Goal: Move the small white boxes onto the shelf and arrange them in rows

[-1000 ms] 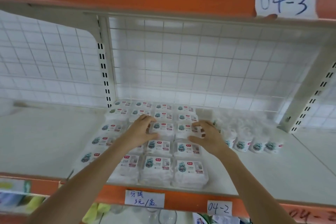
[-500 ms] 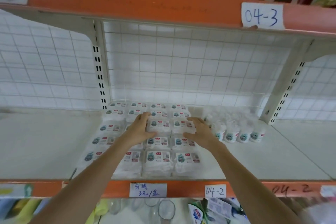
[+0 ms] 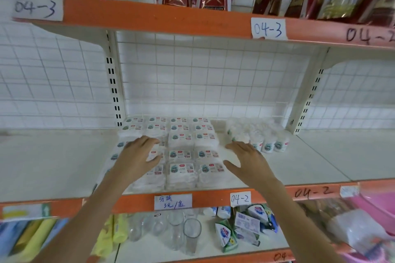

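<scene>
Now both spread — left hand (image 3: 136,157), right hand (image 3: 245,161) over white boxes (image 3: 181,151).

The white shelf (image 3: 320,162) with its orange front edge carries the small white boxes (image 3: 181,156) packed in touching rows from the front edge back to the wire grid, and just beside them on the right stands a cluster of small white tubs (image 3: 263,139).
</scene>
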Available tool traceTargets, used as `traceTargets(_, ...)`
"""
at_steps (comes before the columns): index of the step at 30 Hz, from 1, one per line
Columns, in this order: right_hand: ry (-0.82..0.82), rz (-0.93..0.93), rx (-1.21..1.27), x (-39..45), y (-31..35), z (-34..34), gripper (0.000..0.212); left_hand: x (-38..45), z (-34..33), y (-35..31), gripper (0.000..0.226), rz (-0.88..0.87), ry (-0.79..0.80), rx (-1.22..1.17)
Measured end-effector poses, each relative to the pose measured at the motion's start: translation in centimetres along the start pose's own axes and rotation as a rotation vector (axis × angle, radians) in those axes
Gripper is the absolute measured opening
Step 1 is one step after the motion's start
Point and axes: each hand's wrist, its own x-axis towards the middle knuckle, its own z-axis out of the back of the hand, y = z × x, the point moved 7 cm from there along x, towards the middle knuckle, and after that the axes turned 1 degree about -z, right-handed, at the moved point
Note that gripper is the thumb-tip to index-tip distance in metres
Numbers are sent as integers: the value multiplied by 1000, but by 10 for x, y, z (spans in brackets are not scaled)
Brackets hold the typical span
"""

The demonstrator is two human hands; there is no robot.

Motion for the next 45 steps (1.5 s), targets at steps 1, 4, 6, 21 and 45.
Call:
traceTargets(1, -4, -5, -4, -13, -2, 2, 44, -12, 5, -4, 39, -11, -17, 18)
traceTargets(4, 24, -25, -18, -51, -11, 4, 44, -49, 16, -14, 34, 28, 4, -1)
traceTargets(6, 42, -31, -20, -75, -17, 3, 42, -75, 22, -21, 33, 61, 10, 6)
traceTargets(21, 205, 219, 236, -185, 107, -41, 36, -351, 101, -14, 32, 580, 183, 85)
traceTargets(45, 363, 587, 513, -89, 581, -142, 40, -566, 296, 265, 36, 944, 84, 163)
